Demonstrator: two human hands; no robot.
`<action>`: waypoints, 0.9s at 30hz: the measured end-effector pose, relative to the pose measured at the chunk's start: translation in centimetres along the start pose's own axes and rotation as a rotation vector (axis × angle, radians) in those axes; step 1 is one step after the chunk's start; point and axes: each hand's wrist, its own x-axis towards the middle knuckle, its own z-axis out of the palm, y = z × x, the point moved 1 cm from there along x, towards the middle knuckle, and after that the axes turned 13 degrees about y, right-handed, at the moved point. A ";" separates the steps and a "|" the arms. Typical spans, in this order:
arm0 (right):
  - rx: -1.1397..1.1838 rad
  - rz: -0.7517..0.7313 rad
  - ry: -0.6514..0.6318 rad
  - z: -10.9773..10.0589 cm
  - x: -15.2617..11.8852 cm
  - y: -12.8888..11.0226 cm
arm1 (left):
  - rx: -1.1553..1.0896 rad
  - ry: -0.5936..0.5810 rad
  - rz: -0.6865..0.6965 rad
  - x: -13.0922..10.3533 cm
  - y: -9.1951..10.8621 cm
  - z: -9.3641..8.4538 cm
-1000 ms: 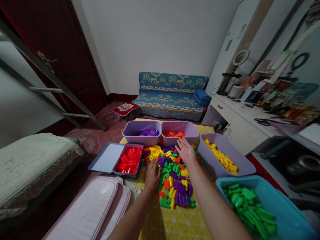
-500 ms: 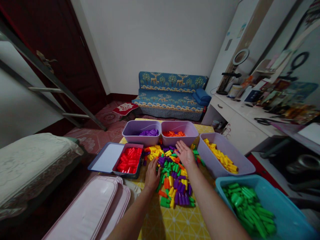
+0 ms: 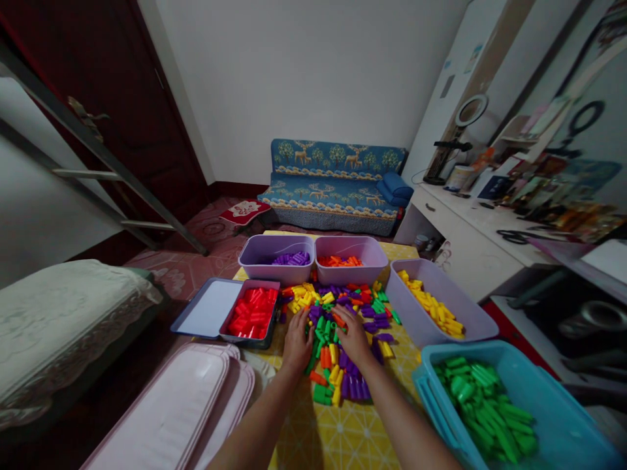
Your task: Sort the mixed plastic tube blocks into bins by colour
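Observation:
A mixed heap of small plastic tube-like pieces (image 3: 350, 382) in yellow, purple, green, orange and red covers the middle of the yellow patterned table. At the heap's left side rests my left hand (image 3: 296, 343), fingers loosely apart with their tips at the pieces. My right hand (image 3: 353, 334) lies palm down over the centre of the heap, fingers spread and touching pieces; I see nothing gripped. Behind the heap stand a lilac bin of purple pieces (image 3: 277, 267) and a lilac bin of orange pieces (image 3: 351, 271). A box (image 3: 267, 338) of red pieces sits left of it.
To the right are a lilac bin (image 3: 470, 316) with yellow pieces and a blue bin (image 3: 563, 405) with green ones. Pale pink lids (image 3: 171, 398) are stacked at the front left. A covered sofa (image 3: 337, 189) stands beyond the yellow table (image 3: 343, 437).
My right hand has turned from palm showing to palm down and moved left and nearer onto the heap. The left hand has hardly moved.

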 end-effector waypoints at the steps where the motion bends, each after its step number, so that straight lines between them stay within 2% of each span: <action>1: 0.008 -0.029 -0.028 -0.2 -0.3 -0.3 | -0.003 0.003 -0.001 0.0 0.0 0.0; 2: -0.005 -0.048 -0.029 -0.5 -0.8 -0.6 | -0.004 0.005 -0.001 0.0 0.0 0.0; 4: -0.104 -0.063 0.047 -1.4 -2.4 -1.2 | -0.006 0.009 -0.004 0.0 0.0 0.0; 7: -0.359 -0.071 0.220 -3.0 -6.3 -1.9 | -0.007 0.012 -0.010 -0.1 0.0 0.0; 8: -0.440 -0.080 0.241 -3.4 -7.8 -2.1 | -0.009 0.011 -0.011 -0.1 0.0 -0.1; 11: -0.643 -0.092 0.212 -4.2 -11.9 -2.3 | -0.015 0.006 -0.018 -0.1 0.1 -0.2; 14: -0.729 -0.124 0.169 -4.5 -13.8 -1.9 | -0.009 0.006 -0.022 -0.1 0.2 -0.3; 17: -0.707 -0.156 0.200 -4.3 -12.6 -0.6 | 0.003 0.009 -0.015 -0.1 0.3 -0.3; 20: -0.639 -0.161 0.226 -3.8 -9.6 1.6 | 0.010 0.006 -0.016 -0.1 0.2 -0.2; 23: -0.557 -0.141 0.309 -2.9 -6.3 3.2 | 0.013 0.002 -0.014 -0.1 0.0 -0.1; 25: -0.541 -0.127 0.364 -2.4 -5.1 3.1 | 0.014 -0.002 -0.010 -0.1 0.0 -0.1; 27: -0.570 -0.116 0.369 -2.2 -5.2 1.7 | 0.014 -0.005 -0.008 -0.1 0.0 -0.1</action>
